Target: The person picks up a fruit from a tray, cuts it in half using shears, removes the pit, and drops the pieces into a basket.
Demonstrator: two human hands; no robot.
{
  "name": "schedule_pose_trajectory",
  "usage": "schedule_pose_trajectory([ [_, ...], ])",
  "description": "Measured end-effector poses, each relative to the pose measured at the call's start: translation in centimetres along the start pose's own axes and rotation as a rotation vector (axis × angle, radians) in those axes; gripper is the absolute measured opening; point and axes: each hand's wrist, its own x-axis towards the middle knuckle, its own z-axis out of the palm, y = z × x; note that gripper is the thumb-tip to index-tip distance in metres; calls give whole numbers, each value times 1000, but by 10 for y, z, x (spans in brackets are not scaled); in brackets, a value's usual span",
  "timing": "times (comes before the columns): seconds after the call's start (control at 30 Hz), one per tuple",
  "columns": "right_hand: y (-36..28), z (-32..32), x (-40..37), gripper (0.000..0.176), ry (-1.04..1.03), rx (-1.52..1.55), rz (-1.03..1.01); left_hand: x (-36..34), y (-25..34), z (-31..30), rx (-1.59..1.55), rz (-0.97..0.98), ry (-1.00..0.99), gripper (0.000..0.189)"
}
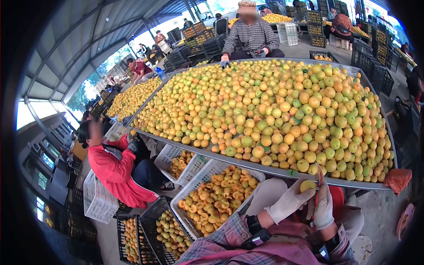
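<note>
My left hand (289,204), in a pale glove, holds a yellow-green fruit (308,186) between its fingertips, low at the right of centre. Close beside it, my right hand (323,206), also gloved, is closed around a small tool with a thin blade (319,171) that points up towards the table. Both hands are over my lap, just below the metal rim (282,171) of a big table heaped with yellow and orange fruit (265,115). A white crate (183,216) of opened orange fruit halves stands left of my knees.
Black crates (152,229) of fruit and another white crate (160,159) stand at the lower left. A person in a red jacket (112,170) sits left; another in a checked shirt (251,37) sits across the table. A red cloth (398,180) hangs at the table's right corner.
</note>
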Motion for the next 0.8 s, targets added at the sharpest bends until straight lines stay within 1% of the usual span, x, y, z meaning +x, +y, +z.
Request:
schedule_pose_trajectory([
  [0.07,30,-5,10,53,51,-84,-285,-2,7,2,49,11,11,41],
  [0.1,21,-3,6,53,54,-83,-282,-4,10,3,98,21,25,41],
  [0.13,4,-1,1,55,-6,20,-105,-4,12,2,99,16,23,41],
  [0.17,-5,1,-2,62,-67,123,71,-4,14,2,135,42,26,42],
  [0.2,-3,0,-1,62,-66,124,71,-3,15,2,171,69,30,42],
  [0.23,0,-1,0,60,-69,174,142,-3,14,1,172,68,30,42],
  [0.27,2,-1,1,63,-72,225,214,-3,13,0,185,62,39,42],
  [0.33,-4,-1,-1,64,-100,212,245,-2,8,-4,198,52,49,42],
  [0.4,-9,1,-2,66,-126,197,276,-2,3,-10,505,254,-6,46],
  [0.43,-11,1,-2,67,-113,212,339,-2,2,-9,505,253,-6,46],
  [0.47,-12,1,-2,68,-100,226,400,0,1,-9,473,283,34,44],
  [0.5,-12,0,-1,68,-99,226,401,0,1,-8,440,314,73,42],
  [0.57,-10,-3,2,66,-164,311,510,1,3,-9,477,309,74,43],
  [0.6,-11,-3,3,66,-157,312,514,1,5,-9,512,302,72,43],
  [0.63,-12,-3,6,66,-205,345,561,-3,19,-6,503,292,56,43],
  [0.67,-13,-6,5,66,-233,380,615,-9,41,-1,531,235,70,43],
  [0.7,-12,-6,6,66,-241,372,606,-13,52,2,550,171,65,43],
  [0.73,-4,-14,7,64,-324,467,657,-10,43,-2,461,173,46,45],
  [0.77,-15,-12,6,64,-309,469,721,-5,30,-5,368,170,25,48],
  [0.8,-20,-9,4,65,-252,435,686,-3,21,-3,245,181,25,47],
])
